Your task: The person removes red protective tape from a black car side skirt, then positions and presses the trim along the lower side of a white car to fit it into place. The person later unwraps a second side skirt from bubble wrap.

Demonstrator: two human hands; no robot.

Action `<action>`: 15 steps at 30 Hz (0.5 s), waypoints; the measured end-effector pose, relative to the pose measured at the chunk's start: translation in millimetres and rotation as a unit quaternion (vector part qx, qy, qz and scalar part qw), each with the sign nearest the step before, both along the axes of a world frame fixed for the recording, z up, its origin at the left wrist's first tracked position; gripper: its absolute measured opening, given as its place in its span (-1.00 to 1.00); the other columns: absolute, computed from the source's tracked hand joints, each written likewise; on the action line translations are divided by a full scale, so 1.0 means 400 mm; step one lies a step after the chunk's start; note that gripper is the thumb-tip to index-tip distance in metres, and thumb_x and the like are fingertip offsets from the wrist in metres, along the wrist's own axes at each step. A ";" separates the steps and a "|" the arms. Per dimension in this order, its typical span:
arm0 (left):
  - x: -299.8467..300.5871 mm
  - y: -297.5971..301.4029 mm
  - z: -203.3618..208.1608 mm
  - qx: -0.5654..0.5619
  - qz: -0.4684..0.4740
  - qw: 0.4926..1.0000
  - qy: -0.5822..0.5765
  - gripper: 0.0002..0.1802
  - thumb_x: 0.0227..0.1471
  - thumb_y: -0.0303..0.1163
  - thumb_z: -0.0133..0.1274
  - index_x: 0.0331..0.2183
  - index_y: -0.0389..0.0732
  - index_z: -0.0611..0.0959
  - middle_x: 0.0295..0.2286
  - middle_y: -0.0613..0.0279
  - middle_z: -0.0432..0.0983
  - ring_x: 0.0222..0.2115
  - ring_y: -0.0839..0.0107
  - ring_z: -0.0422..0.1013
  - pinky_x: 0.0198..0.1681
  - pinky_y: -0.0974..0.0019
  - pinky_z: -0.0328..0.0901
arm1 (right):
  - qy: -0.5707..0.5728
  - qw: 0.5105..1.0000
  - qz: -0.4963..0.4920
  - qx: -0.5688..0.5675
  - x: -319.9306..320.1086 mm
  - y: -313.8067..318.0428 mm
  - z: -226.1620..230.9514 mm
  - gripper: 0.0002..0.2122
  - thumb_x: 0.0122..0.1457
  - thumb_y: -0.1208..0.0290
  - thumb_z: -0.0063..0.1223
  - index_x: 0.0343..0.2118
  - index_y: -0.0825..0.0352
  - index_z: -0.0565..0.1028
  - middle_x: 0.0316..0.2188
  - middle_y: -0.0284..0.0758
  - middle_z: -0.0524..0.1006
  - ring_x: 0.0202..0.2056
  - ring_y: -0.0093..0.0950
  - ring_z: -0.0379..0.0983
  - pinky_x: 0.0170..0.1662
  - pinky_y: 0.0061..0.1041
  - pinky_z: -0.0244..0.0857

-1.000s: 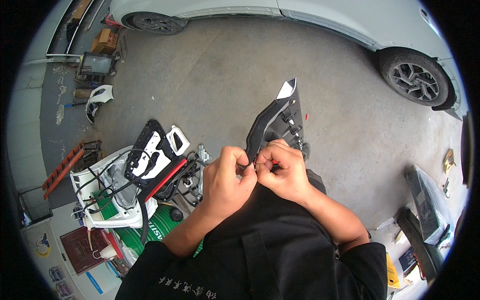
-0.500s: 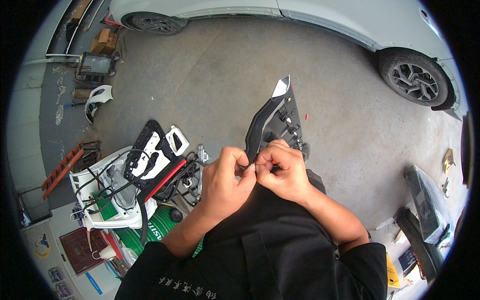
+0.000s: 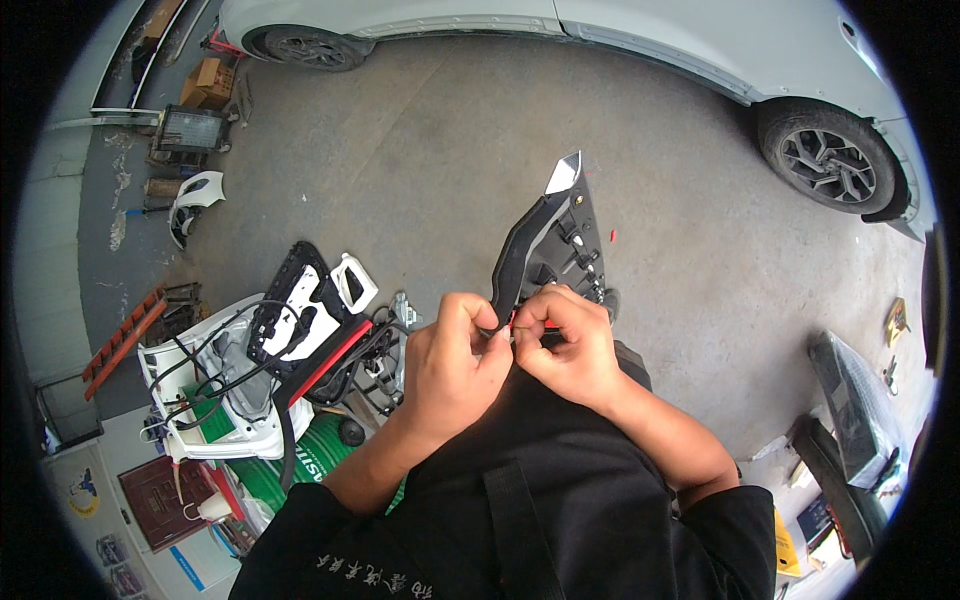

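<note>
A long black plastic trim piece [image 3: 523, 239] stretches away in front of my body, its far tip silvery white and its inner side showing clips and a ribbed structure. My left hand [image 3: 452, 355] is closed, thumb and index finger pinching at the near end of the trim's edge. Right beside it, my right hand [image 3: 568, 343] is also closed, thumb against bent fingers. The fingertips of both hands nearly meet. A bit of red shows between them, but what my right hand pinches is too small and hidden to name.
A white car [image 3: 660, 40] stands across the far side, its wheel [image 3: 828, 163] at right. Left lie a white body panel [image 3: 270, 440] with black cables, a green bag [image 3: 318, 450] and an orange ladder [image 3: 125, 340]. A plastic-wrapped part [image 3: 853, 405] rests at right.
My right fingertips have shifted very slightly, and a little more red shows beside them. The trim piece and my left hand stay almost where they were.
</note>
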State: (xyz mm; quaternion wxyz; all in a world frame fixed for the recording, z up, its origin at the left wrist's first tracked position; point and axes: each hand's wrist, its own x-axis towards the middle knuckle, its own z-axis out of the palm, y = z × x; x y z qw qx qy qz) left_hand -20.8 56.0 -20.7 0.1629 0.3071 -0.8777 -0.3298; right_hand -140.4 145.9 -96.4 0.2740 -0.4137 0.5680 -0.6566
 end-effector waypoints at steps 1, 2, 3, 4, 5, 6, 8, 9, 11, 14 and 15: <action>0.001 -0.001 -0.001 0.001 0.002 1.000 0.000 -0.70 -0.11 -0.62 0.19 -0.35 -0.27 0.40 -0.66 0.17 0.43 -0.68 0.28 0.46 -0.63 0.27 0.30 | 0.005 1.000 -0.002 -0.002 0.001 -0.001 0.001 -0.88 -0.15 0.70 0.12 -0.51 0.38 0.46 -0.57 -0.34 0.47 -0.51 -0.46 0.42 -0.41 -0.52 0.31; 0.003 -0.002 -0.003 0.002 0.003 1.000 0.000 -0.71 -0.11 -0.61 0.19 -0.35 -0.27 0.40 -0.67 0.17 0.42 -0.69 0.28 0.46 -0.63 0.27 0.29 | 0.012 1.000 -0.005 -0.003 0.002 -0.002 0.002 -0.87 -0.15 0.70 0.13 -0.51 0.38 0.46 -0.57 -0.35 0.47 -0.51 -0.46 0.42 -0.40 -0.51 0.31; 0.004 -0.002 -0.004 0.003 0.005 1.000 0.000 -0.71 -0.11 -0.61 0.19 -0.34 -0.27 0.40 -0.68 0.17 0.42 -0.69 0.28 0.46 -0.64 0.27 0.29 | 0.019 1.000 -0.009 -0.004 0.003 -0.003 0.003 -0.87 -0.14 0.70 0.14 -0.51 0.38 0.46 -0.58 -0.35 0.47 -0.51 -0.45 0.42 -0.39 -0.51 0.31; 0.004 -0.003 -0.003 0.006 0.006 1.000 -0.001 -0.71 -0.10 -0.61 0.18 -0.34 -0.27 0.40 -0.68 0.17 0.42 -0.69 0.28 0.46 -0.64 0.27 0.29 | 0.027 1.000 -0.012 -0.005 0.004 -0.004 0.003 -0.87 -0.14 0.70 0.16 -0.51 0.38 0.46 -0.58 -0.35 0.46 -0.50 -0.45 0.42 -0.38 -0.50 0.31; 0.004 -0.002 -0.001 0.009 0.007 1.000 -0.001 -0.71 -0.09 -0.61 0.18 -0.34 -0.27 0.40 -0.68 0.17 0.42 -0.70 0.28 0.45 -0.64 0.27 0.28 | 0.041 0.999 -0.018 -0.010 0.003 -0.005 0.004 -0.86 -0.15 0.69 0.17 -0.51 0.38 0.46 -0.58 -0.35 0.46 -0.50 -0.44 0.42 -0.37 -0.50 0.31; 0.003 -0.002 0.001 0.013 0.008 1.000 -0.002 -0.72 -0.09 -0.61 0.18 -0.34 -0.27 0.40 -0.69 0.16 0.42 -0.70 0.28 0.45 -0.64 0.27 0.28 | 0.055 0.998 -0.023 -0.015 0.001 -0.006 0.007 -0.86 -0.15 0.69 0.18 -0.51 0.37 0.47 -0.59 -0.35 0.46 -0.51 -0.43 0.42 -0.36 -0.49 0.31; 0.004 -0.003 0.003 0.014 0.006 1.000 -0.010 -0.72 -0.08 -0.61 0.17 -0.34 -0.27 0.39 -0.69 0.16 0.42 -0.70 0.27 0.45 -0.64 0.28 0.28 | 0.080 0.996 -0.033 -0.023 -0.003 -0.008 0.012 -0.85 -0.16 0.69 0.19 -0.51 0.37 0.47 -0.60 -0.36 0.45 -0.51 -0.41 0.41 -0.35 -0.48 0.31; 0.004 -0.003 0.004 0.014 0.005 1.000 -0.014 -0.73 -0.07 -0.61 0.16 -0.34 -0.27 0.39 -0.69 0.15 0.42 -0.70 0.27 0.45 -0.64 0.28 0.28 | 0.092 0.995 -0.037 -0.026 -0.005 -0.008 0.016 -0.85 -0.17 0.69 0.20 -0.51 0.36 0.47 -0.60 -0.36 0.45 -0.51 -0.40 0.41 -0.34 -0.47 0.31; 0.002 -0.004 0.012 0.016 -0.002 0.999 -0.027 -0.73 -0.06 -0.61 0.15 -0.32 -0.28 0.39 -0.68 0.14 0.42 -0.69 0.26 0.46 -0.63 0.27 0.29 | 0.107 0.992 -0.051 -0.033 -0.006 -0.010 0.017 -0.85 -0.19 0.66 0.21 -0.52 0.35 0.47 -0.61 -0.36 0.45 -0.53 -0.38 0.41 -0.35 -0.44 0.30; 0.001 -0.007 0.016 0.030 -0.015 0.999 -0.026 -0.72 -0.04 -0.61 0.14 -0.29 -0.29 0.38 -0.65 0.11 0.45 -0.65 0.23 0.49 -0.61 0.26 0.31 | 0.109 0.991 -0.072 -0.037 -0.001 -0.014 0.017 -0.85 -0.21 0.63 0.21 -0.53 0.33 0.47 -0.62 -0.36 0.44 -0.56 -0.35 0.41 -0.36 -0.39 0.27; 0.001 -0.008 0.017 0.036 -0.020 0.999 -0.022 -0.72 -0.03 -0.61 0.13 -0.28 -0.30 0.37 -0.63 0.09 0.45 -0.64 0.21 0.50 -0.60 0.25 0.32 | 0.105 0.991 -0.075 -0.035 0.000 -0.014 0.018 -0.85 -0.21 0.64 0.21 -0.53 0.33 0.47 -0.62 -0.35 0.44 -0.56 -0.35 0.41 -0.37 -0.39 0.27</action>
